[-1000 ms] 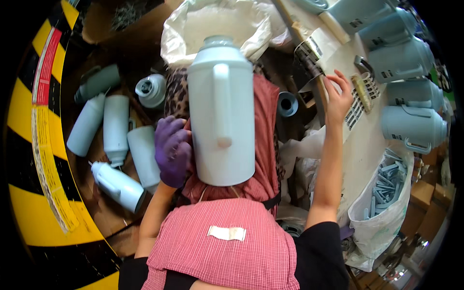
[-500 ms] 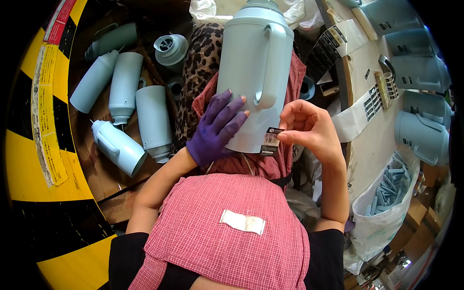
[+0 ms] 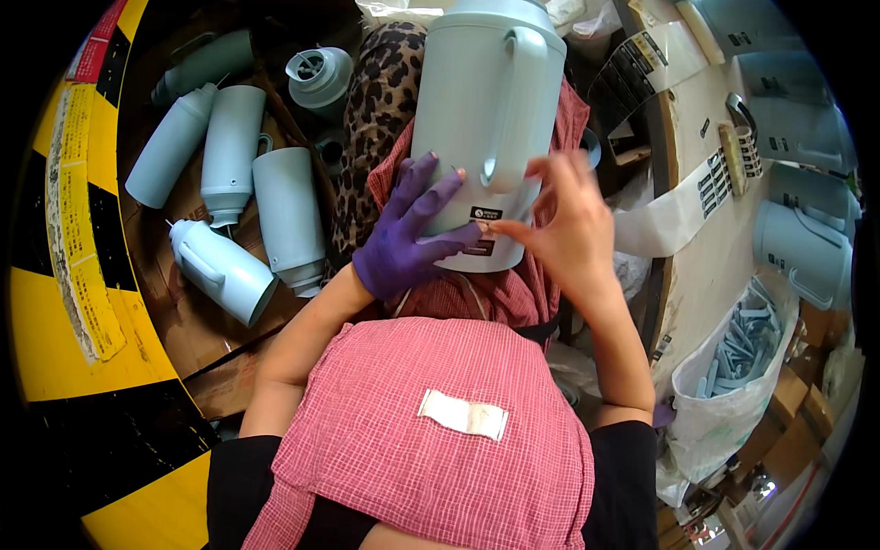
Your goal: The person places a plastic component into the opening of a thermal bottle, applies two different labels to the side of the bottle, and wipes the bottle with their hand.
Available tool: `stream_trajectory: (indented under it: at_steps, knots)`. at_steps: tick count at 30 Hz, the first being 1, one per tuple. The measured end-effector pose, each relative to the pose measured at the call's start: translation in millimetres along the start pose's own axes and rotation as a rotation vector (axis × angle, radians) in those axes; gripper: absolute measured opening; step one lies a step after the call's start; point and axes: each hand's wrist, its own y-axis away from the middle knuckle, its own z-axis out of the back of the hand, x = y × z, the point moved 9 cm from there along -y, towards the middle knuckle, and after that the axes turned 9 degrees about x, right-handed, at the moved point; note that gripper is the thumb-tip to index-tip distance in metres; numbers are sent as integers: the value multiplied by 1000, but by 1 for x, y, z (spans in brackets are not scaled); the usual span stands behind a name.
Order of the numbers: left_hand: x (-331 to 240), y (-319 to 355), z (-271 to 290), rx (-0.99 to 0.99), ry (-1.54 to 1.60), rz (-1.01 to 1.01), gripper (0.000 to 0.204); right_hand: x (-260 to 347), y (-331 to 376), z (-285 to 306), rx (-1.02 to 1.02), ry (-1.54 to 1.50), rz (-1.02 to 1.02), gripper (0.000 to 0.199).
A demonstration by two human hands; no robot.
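Observation:
A pale blue vacuum flask (image 3: 463, 101) lies across my lap, its handle facing up and its base toward me. My left hand (image 3: 408, 229), in a purple glove with bare fingertips, rests with spread fingers on the lower body. A dark printed label (image 3: 486, 214) sits against the flask below the handle, partly covered by fingertips. My bare right hand (image 3: 573, 225) touches the label with its thumb tip, beside a left fingertip. The other right fingers are raised apart from the thumb and blurred, and no object shows between them.
Several pale blue flask bodies (image 3: 289, 211) lie on cardboard (image 3: 197, 307) at left. On the right, a bench (image 3: 692, 266) carries label sheets (image 3: 674, 215) and labelled flasks (image 3: 797, 243). A white bag (image 3: 724, 426) holds blue handles. A yellow-black striped edge (image 3: 101, 367) borders the left.
My right hand has brought the label from beside the flask's lower edge onto its body, and the fingers have parted from the thumb. My left hand stays on the flask.

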Motion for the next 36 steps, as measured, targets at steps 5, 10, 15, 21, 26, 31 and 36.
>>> stream_trajectory:
  at_steps: [5,10,15,21,26,31,36]
  knots:
    - [0,-5,-11,-18,-77,-26,37,-85,-10,-26,-84,-471,25,76]
    - [-21,-13,12,-11,-73,-188,35,-94,13,-31,-189,-766,105,79]
    - [90,-49,83,-278,-226,243,29,-129,70,108,-666,-194,150,18]
    - [226,-214,45,70,626,334,46,-297,79,195,-805,297,-62,23]
    - [182,-215,73,162,37,2,25,-335,61,181,-744,261,-198,26]
    - [76,-226,134,329,356,190,18,-328,60,188,-738,176,-241,23]
    - [95,-221,111,529,478,322,27,-305,63,184,-809,376,-158,15]
